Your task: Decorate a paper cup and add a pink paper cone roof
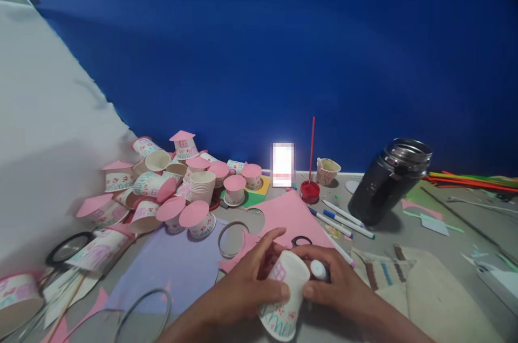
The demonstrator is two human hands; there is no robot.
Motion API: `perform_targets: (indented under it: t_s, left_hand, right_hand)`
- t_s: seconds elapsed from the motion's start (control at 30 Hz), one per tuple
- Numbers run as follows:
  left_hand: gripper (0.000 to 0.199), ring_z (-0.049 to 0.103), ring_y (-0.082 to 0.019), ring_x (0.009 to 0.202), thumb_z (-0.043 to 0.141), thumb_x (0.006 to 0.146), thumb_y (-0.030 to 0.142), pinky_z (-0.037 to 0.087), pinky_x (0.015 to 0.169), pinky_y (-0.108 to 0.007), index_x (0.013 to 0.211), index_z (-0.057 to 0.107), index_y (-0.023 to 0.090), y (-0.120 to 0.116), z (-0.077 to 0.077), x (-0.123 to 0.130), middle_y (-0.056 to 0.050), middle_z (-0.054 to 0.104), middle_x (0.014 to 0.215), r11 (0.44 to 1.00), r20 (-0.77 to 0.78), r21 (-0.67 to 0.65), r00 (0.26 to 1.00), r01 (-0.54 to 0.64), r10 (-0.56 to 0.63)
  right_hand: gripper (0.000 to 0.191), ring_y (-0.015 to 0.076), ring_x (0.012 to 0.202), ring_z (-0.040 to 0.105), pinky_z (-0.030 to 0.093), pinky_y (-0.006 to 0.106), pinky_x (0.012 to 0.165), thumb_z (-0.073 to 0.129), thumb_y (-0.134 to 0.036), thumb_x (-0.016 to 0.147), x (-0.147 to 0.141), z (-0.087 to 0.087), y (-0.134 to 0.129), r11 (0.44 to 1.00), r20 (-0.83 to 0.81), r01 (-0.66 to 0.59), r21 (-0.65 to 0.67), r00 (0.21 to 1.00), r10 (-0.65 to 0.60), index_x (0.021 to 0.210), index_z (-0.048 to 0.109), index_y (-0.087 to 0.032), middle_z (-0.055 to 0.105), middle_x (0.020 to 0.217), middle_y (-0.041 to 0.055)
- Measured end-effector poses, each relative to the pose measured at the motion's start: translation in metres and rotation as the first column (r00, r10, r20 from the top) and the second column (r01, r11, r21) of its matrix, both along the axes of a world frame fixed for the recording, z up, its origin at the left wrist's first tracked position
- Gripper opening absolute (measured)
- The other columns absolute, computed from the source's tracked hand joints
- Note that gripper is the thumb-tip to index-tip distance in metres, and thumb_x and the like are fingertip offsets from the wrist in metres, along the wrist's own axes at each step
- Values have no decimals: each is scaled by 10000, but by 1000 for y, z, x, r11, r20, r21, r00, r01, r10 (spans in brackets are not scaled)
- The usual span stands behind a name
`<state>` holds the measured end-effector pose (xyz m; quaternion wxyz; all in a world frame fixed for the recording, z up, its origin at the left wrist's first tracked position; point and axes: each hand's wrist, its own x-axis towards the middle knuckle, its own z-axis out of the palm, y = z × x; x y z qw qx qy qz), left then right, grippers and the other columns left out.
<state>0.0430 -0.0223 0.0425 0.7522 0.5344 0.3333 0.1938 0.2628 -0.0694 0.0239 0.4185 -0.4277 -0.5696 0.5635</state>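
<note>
Close in front of me, my left hand (257,283) is closed round a white paper cup (294,278), thumb across its side. The cup is tilted, base toward me, with a purple window, red flowers and green grass drawn on it. My right hand (338,283) touches the cup's right side. Between its thumb and fingers shows the white round end of a marker (319,269); the rest of it is hidden. Just beyond the hands lie pink paper (289,213) and the black handle of scissors (301,240).
Several decorated cups with pink paper roofs (196,214) crowd the left, around a stack of plain cups (202,186). Markers (348,224) lie right of centre, near a dark flask (384,186). A red pot with a stick (309,192) stands behind. A beige cloth pouch (441,294) lies right.
</note>
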Motion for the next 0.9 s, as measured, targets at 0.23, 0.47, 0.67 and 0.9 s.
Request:
perform_targets:
  t_s: [0.23, 0.47, 0.67, 0.9]
  left_hand:
    - [798, 610, -333, 1178, 758, 570, 179, 519, 960, -407, 1347, 596, 263, -10, 10, 15, -103, 635, 1343, 945, -275, 318, 945, -83, 175]
    - [543, 662, -329, 1100, 722, 650, 226, 514, 963, -429, 1192, 684, 221, 4, 1, 6, -85, 718, 1143, 878, -157, 413, 931, -241, 329]
    - [491, 611, -290, 1194, 673, 717, 147, 479, 1039, -425, 1199, 666, 243, 6, -4, 0, -74, 657, 1230, 661, -80, 714, 911, -231, 405]
    - [465, 614, -294, 1119, 654, 736, 146, 478, 972, -451, 1189, 590, 229, 5, -7, 0, -94, 664, 1196, 456, -154, 889, 912, -40, 380]
  right_hand:
    - [473, 184, 711, 550, 431, 271, 626, 811, -558, 729, 0, -13, 0, 997, 89, 73, 39, 993, -76, 1050, 743, -217, 656, 824, 18]
    - [432, 210, 915, 678, 557, 303, 796, 581, -583, 984, 7, -13, -4, 972, 89, 233, 31, 968, -235, 1229, 593, -227, 696, 1044, 66]
    - [211, 188, 676, 685, 547, 260, 606, 741, -389, 846, 16, 13, -4, 847, 267, 445, 291, 812, -519, 956, 669, -224, 721, 780, 14]
    - [95, 227, 710, 769, 616, 310, 692, 770, -339, 863, 3, 31, -13, 741, 358, 134, 658, 810, -464, 905, 762, -254, 812, 808, 58]
